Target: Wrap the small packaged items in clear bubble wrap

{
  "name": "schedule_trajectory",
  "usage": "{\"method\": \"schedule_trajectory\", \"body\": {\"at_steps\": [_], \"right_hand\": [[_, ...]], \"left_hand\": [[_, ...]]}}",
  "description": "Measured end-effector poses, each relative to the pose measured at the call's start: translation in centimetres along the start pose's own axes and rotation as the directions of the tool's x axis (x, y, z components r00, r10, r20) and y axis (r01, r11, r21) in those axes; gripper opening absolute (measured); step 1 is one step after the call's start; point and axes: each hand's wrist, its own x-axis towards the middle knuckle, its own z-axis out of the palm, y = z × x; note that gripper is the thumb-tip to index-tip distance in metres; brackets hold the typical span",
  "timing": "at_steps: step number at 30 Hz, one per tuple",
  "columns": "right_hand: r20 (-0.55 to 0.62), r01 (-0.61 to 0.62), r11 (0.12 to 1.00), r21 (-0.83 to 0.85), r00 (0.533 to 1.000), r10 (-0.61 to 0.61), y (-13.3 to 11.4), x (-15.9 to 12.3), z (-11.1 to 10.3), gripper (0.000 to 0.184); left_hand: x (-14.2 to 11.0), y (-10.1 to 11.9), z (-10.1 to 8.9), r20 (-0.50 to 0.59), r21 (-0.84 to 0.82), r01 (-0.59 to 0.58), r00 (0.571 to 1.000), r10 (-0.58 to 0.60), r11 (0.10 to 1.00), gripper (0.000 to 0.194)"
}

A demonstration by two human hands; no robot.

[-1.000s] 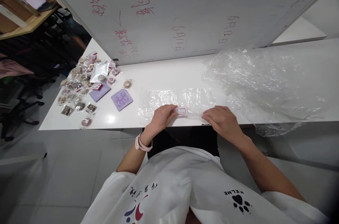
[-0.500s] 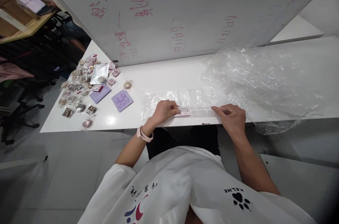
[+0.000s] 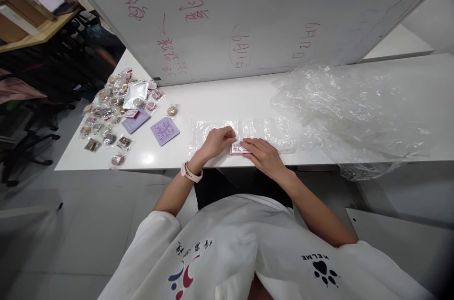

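A small white box (image 3: 237, 148) with red print lies flat near the table's front edge, on a strip of clear plastic wrap (image 3: 262, 128) with puffed, shiny sections. My right hand (image 3: 261, 154) covers the box's right part, its fingers closed on it from above. Just left of the box, my left hand (image 3: 217, 143) has thumb and forefinger pinched together close to the box's left end. What is between those fingertips is too small to tell. The strip's front part is partly hidden under both hands.
A large crumpled clear plastic sheet (image 3: 340, 106) covers the table's right side and hangs over the front edge. At the left are several wrapped small items (image 3: 106, 106), a silver pouch (image 3: 133, 92) and purple cards (image 3: 165, 131). A whiteboard (image 3: 213, 16) stands behind.
My right hand first moved right along the plastic strip's front edge, then came back left onto the box. The left hand has loosened from the box and shifted slightly up.
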Motion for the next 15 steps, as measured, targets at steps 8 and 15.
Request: {"method": "schedule_trajectory", "body": {"at_steps": [8, 15], "right_hand": [[-0.035, 0.047, 0.998, 0.051, 0.998, -0.045, 0.3, -0.2, 0.1, 0.032], [-0.061, 0.106, 0.993, 0.057, 0.993, -0.103, 0.7, -0.1, 0.4, 0.03]], "left_hand": [[-5.0, -3.3, -6.2, 0.12, 0.193, 0.115, 0.983, -0.14, 0.974, 0.032], [-5.1, -1.9, -3.3, -0.491, 0.51, 0.12, 0.854, 0.174, 0.851, 0.012]]}}
